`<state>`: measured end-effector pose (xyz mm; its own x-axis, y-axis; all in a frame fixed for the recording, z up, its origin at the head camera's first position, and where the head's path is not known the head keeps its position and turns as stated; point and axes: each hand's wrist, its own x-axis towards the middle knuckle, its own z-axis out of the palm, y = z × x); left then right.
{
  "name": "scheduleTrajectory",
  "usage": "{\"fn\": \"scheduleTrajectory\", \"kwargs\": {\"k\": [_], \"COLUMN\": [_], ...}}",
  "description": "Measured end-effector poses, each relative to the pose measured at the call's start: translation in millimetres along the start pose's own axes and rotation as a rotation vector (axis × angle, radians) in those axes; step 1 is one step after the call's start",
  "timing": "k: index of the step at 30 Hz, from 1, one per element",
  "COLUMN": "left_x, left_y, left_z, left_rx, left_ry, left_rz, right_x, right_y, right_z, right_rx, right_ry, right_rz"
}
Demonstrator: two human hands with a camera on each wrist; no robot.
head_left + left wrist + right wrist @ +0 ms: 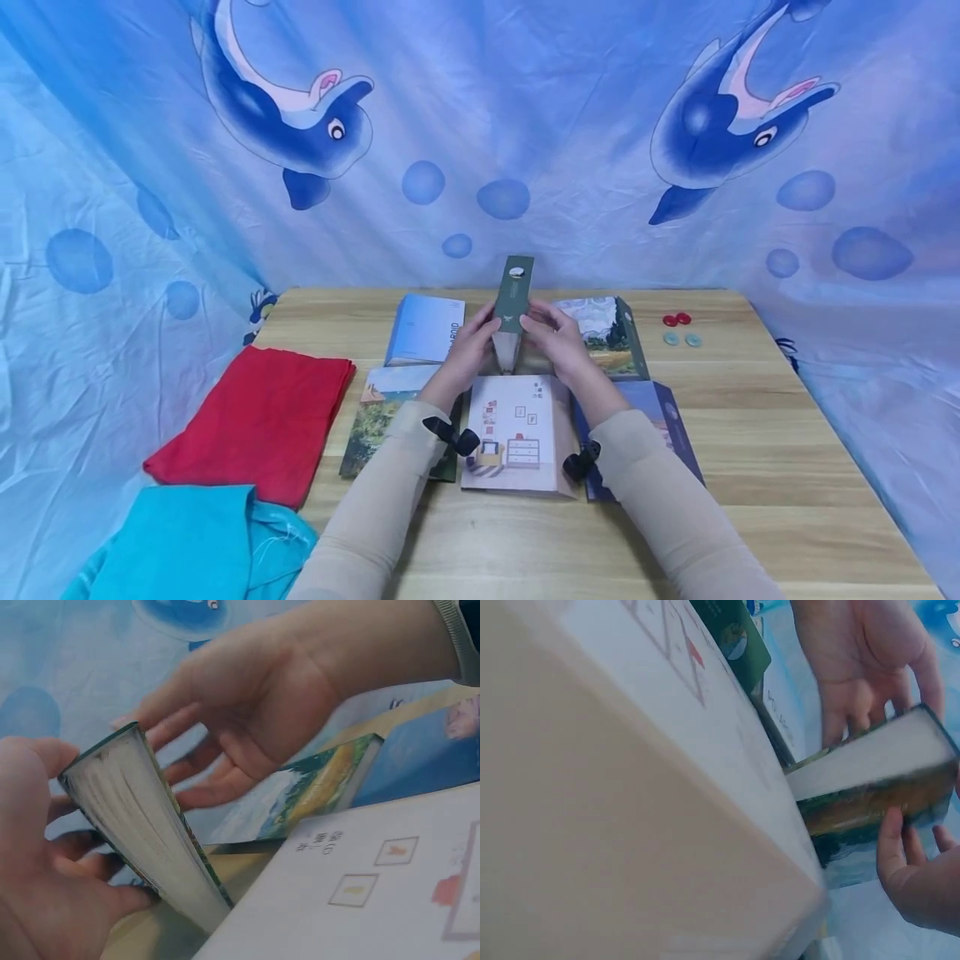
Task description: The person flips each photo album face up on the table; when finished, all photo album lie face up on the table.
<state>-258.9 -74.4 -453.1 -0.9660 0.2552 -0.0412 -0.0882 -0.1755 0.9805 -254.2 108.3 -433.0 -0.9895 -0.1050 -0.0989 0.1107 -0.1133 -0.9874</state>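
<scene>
Both hands hold a thick book with a dark green spine (pixel 514 287) above the back middle of the table. It stands on edge, spine up, and its page block shows in the left wrist view. My left hand (pixel 467 354) grips its left cover, thumb up by the spine. On the opposite cover, my right hand (pixel 561 340) has its thumb near the spine and its fingers along the side. Just in front lies a white book (pixel 513 433) with drawn furniture. A pale blue book (pixel 426 327) is left of the hands, and a landscape-covered book (pixel 600 333) right.
Nearer on the left lies another landscape-covered book (pixel 378 417); a dark blue book (pixel 647 408) lies at front right. Red discs (pixel 677 319) and pale blue discs (pixel 681 339) sit farther right. Red cloth (pixel 255 421) and teal cloth (pixel 180 542) are at left.
</scene>
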Motion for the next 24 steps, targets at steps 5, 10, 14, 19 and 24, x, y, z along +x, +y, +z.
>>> {"fn": "scheduleTrajectory", "kwargs": {"k": [5,10,14,19,24], "left_x": [-3.5,-2.7,0.5,-0.2,-0.9], "left_y": [8.3,10.9,3.9,-5.2,-9.8], "left_z": [-10.2,-20.2,-22.1,-24.1,-23.7], "left_rx": [-0.080,-0.045,0.051,0.233,0.356], "left_ry": [0.085,0.134,0.144,0.139,0.105], "left_rz": [0.053,0.025,-0.031,-0.116,-0.150], "right_x": [2.6,6.1,5.8,0.3,-3.6], "right_y": [10.7,18.3,23.2,21.5,17.7], "right_z": [-6.3,-15.1,-18.7,-20.1,-21.8], "right_rx": [-0.041,-0.181,-0.214,-0.258,-0.338], "right_ry": [-0.067,-0.114,-0.144,-0.148,-0.185], "right_rz": [0.115,0.201,0.248,0.241,0.205]}}
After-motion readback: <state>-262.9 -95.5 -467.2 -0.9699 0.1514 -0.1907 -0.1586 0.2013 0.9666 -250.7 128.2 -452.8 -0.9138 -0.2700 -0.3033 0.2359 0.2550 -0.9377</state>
